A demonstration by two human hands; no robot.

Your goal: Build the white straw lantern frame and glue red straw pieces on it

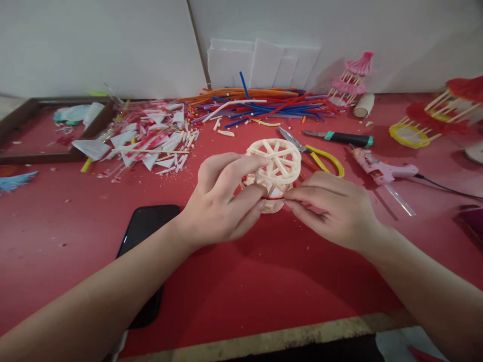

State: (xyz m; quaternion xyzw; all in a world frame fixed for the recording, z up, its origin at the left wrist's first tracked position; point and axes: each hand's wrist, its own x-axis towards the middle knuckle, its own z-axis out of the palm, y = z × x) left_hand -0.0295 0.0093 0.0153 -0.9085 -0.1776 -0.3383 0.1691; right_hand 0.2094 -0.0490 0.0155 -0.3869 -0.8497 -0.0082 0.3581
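Note:
A small cream craft model with a spoked wheel-shaped top stands upright in the middle, between my hands. My left hand grips it from the left, its upper fingers reaching over the wheel and the others around the body. Across the front of the body, below the wheel, runs a thin red strip, possibly a pipe cleaner. Thumb and fingers of my right hand are pinched at the strip's right end, against the model. My fingers hide much of the model's sides.
Yellow-handled pliers, a cutter knife and a pink glue gun lie to the right. Behind are pipe cleaners and paper scraps. A phone lies under my left forearm. Pink and red-yellow models stand at the right.

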